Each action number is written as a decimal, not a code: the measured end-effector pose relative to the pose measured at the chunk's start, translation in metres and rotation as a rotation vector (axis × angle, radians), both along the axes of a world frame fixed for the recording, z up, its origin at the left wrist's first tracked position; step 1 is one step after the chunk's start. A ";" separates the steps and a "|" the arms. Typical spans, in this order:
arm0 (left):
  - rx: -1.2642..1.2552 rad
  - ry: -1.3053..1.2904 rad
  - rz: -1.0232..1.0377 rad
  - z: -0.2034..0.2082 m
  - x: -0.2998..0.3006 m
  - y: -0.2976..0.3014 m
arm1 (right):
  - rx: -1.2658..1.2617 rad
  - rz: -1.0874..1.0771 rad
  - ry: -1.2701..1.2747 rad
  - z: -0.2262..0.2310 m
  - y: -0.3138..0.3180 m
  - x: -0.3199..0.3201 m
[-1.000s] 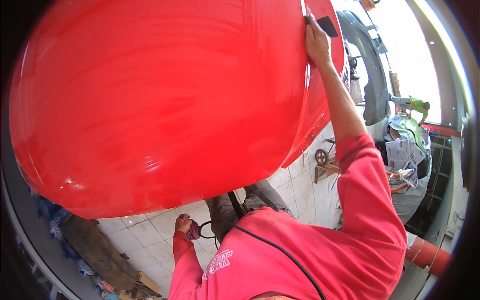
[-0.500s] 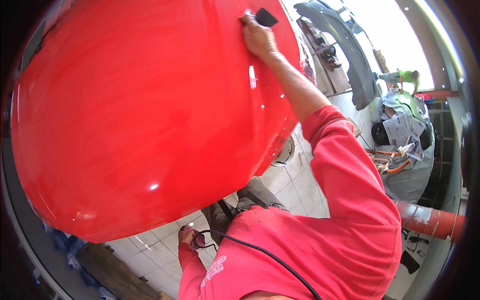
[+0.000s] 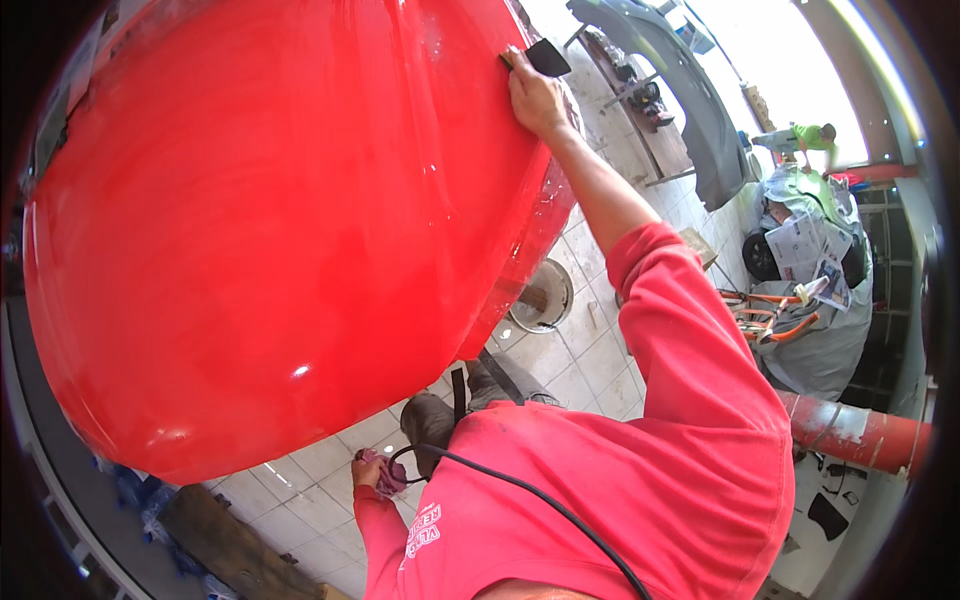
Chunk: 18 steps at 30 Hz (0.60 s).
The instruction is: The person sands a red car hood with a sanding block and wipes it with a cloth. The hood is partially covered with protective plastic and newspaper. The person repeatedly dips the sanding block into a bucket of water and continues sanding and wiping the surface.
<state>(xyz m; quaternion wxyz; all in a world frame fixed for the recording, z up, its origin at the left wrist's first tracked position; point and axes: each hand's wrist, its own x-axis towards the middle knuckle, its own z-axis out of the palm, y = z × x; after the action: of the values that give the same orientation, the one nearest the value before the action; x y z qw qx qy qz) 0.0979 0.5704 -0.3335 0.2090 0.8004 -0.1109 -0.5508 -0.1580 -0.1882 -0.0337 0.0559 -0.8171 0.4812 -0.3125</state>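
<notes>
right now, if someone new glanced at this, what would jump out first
Probably the huge glossy red panel, which fills the upper left of the view. Next, perhaps, the right hand at that panel's right edge, holding a black flat piece, while the left hand grips a dark reddish cloth below the panel. At upper right, a curved grey part stands out against the bright light.

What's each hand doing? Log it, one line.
right hand holds black flat piece | at edge of red car panel | left hand holds maroon cloth
</notes>
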 end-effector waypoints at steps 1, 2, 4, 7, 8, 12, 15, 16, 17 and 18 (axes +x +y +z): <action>-0.018 -0.008 -0.004 0.005 -0.004 -0.002 | -0.042 0.038 -0.062 -0.009 0.013 0.001; -0.039 -0.016 -0.008 0.008 -0.004 -0.001 | -0.085 0.074 -0.124 -0.027 0.041 -0.001; -0.031 -0.096 -0.040 -0.001 -0.018 -0.003 | 0.048 0.143 -0.105 -0.053 0.131 -0.002; 0.041 -0.034 0.050 0.010 -0.025 0.006 | -0.122 0.279 0.074 -0.033 0.220 -0.013; 0.008 -0.039 0.052 0.015 -0.021 0.010 | -0.174 0.314 0.066 -0.042 0.196 -0.023; -0.011 -0.032 0.053 0.017 0.011 0.024 | -0.044 -0.002 -0.011 -0.015 0.035 -0.024; -0.063 -0.063 0.017 0.004 0.031 0.038 | -0.021 -0.126 0.005 -0.016 0.023 -0.006; -0.030 -0.059 -0.005 0.009 0.030 0.044 | -0.007 -0.053 0.003 -0.027 0.060 0.006; -0.013 -0.056 -0.024 0.009 0.029 0.043 | 0.006 0.018 0.000 -0.034 0.100 0.018; 0.001 -0.049 -0.051 0.009 0.030 0.036 | -0.119 0.130 -0.044 -0.045 0.158 0.023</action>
<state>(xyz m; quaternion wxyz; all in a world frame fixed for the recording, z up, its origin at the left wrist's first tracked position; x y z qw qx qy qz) 0.1275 0.6065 -0.3250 0.1915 0.8106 -0.1362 -0.5364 -0.1348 -0.0306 -0.0783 0.0378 -0.8414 0.4064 -0.3541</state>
